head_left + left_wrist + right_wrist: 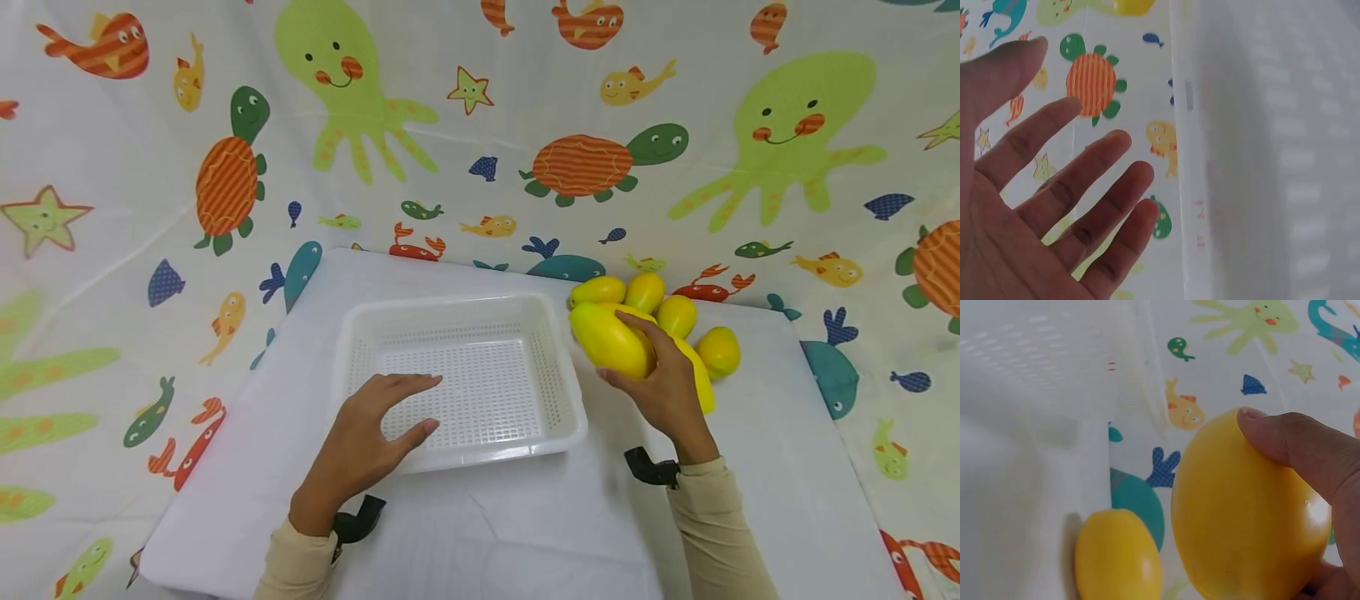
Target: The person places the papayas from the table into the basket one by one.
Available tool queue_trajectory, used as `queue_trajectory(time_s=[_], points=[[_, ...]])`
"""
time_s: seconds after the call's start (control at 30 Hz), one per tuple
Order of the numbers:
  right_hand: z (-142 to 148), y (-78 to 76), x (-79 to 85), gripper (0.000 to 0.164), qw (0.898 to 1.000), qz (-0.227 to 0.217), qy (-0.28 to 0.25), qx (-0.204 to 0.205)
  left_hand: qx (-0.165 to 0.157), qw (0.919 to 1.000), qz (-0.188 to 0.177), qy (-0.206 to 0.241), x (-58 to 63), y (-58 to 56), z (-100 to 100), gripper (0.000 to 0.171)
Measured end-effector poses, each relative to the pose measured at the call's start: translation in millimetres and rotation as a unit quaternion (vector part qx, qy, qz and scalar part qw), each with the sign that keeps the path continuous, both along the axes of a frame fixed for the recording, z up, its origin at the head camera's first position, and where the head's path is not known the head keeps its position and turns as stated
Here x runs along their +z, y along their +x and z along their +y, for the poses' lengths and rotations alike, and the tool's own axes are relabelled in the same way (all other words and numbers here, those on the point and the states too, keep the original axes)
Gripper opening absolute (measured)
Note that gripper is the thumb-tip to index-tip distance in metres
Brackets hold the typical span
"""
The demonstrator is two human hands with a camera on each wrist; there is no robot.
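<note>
My right hand (666,387) grips a large, smooth yellow papaya-like fruit (611,342), thumb on one side and fingers over the other. In the right wrist view, the thumb presses the near side of this papaya (1241,506), while most of the other fingers are hidden behind it. Another long yellow fruit (702,379) is partly covered by that hand. A white perforated plastic basket (480,454) stands left of the fruit. My left hand (367,433), fingers spread and holding nothing, overlaps the basket's front left corner in the head view.
Several smaller yellow fruits, such as a rounded one (719,352) and one at the back (598,290), are grouped at the table's back right. A white cloth covers the table (525,533). Behind it hangs a curtain (420,67) printed with sea animals.
</note>
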State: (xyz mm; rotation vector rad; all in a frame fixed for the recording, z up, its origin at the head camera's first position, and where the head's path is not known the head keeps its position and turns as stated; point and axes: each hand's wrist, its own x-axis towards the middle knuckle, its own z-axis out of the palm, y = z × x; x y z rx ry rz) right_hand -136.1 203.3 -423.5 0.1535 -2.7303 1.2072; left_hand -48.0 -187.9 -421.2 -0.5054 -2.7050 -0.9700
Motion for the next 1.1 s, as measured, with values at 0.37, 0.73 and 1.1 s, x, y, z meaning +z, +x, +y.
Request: queue_trajectory(time_s=[0.37,0.73,1.1], points=[[-9,-3.4,12.9,0.079,1.0,0.015,0.003,0.013,0.077,0.9962,-0.025,0.031,-0.9,-1.8,-48,0.056],[-20,-8.7,23.1,0.077,0.999,0.003,-0.01,0.034,0.134,0.9866,-0.082,0.045,-17.1,-5.5,-80,0.062],[-32,-17.0,30.4,0.077,0.997,0.014,-0.021,0.068,0.151,0.98,-0.104,0.078,-43.9,-12.8,-97,0.064]])
